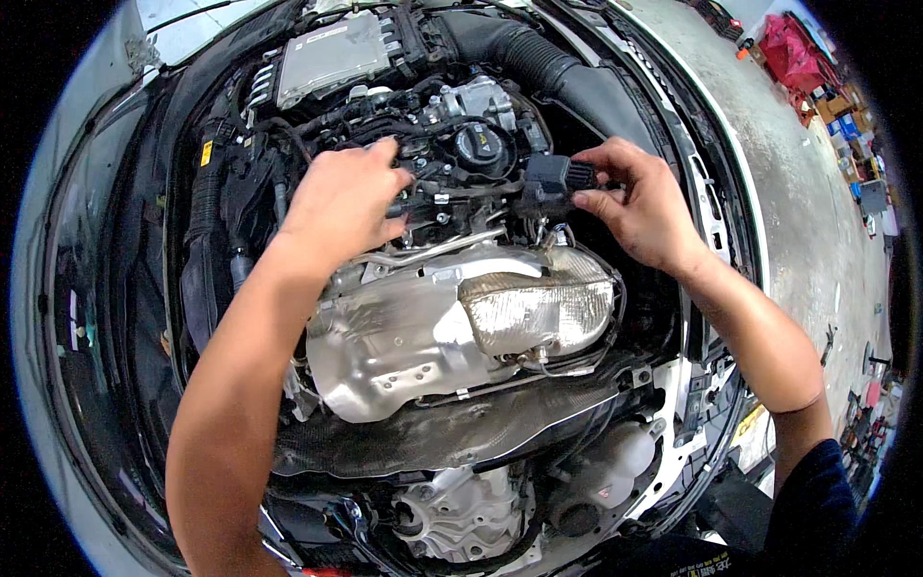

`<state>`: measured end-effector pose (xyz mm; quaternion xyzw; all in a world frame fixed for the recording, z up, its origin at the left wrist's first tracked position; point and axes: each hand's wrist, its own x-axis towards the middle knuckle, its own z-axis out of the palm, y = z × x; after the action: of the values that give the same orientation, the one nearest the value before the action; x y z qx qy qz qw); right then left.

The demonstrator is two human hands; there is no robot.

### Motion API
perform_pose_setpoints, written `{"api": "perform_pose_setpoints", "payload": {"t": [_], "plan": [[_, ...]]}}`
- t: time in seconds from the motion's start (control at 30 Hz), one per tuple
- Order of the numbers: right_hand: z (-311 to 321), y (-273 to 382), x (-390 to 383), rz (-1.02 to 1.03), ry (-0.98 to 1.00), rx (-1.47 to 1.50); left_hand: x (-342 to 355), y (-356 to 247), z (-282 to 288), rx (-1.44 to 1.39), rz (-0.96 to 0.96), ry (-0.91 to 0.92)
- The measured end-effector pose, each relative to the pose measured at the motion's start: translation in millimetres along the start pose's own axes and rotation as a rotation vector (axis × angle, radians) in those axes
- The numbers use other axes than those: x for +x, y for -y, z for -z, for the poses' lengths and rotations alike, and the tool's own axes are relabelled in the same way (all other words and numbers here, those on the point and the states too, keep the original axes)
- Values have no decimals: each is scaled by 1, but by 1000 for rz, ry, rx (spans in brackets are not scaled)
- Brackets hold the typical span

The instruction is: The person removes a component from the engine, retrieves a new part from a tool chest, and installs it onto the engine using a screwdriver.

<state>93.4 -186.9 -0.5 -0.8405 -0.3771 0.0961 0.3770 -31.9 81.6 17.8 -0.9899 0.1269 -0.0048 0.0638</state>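
Note:
My right hand (642,204) grips a black, ribbed, box-shaped plastic part (548,178) between thumb and fingers, at the right end of the engine. Just left of that part is the round black oil filler cap (484,146). My left hand (344,207) reaches over the middle of the engine (447,192), its fingers curved and apart among hoses and wiring. Nothing shows in its grasp, though some fingertips are partly hidden. Nearer to me, below both hands, lies a shiny metal heat shield (385,337) with a dimpled silver cover (538,308) at its right.
A silver control box (332,60) sits at the far left of the bay, and a ribbed black air duct (538,58) curves at the far right. A white reservoir (620,457) stands near right. Boxes and a red cloth (796,53) lie on the workshop floor (769,192).

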Motion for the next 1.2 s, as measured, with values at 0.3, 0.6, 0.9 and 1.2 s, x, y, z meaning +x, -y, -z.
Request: {"api": "perform_pose_setpoints", "payload": {"t": [0.3, 0.6, 0.9, 1.2], "plan": [[-47, 12, 14, 272, -25, 269, 8, 7, -16, -41, 243, 120], [-98, 51, 47, 473, 201, -41, 33, 36, -24, -178, 398, 154], [-127, 68, 66, 498, 435, -242, 27, 32, -30, -182, 437, 55], [-128, 72, 68, 492, 469, -343, 21, 44, -48, -178, 427, 36]]}}
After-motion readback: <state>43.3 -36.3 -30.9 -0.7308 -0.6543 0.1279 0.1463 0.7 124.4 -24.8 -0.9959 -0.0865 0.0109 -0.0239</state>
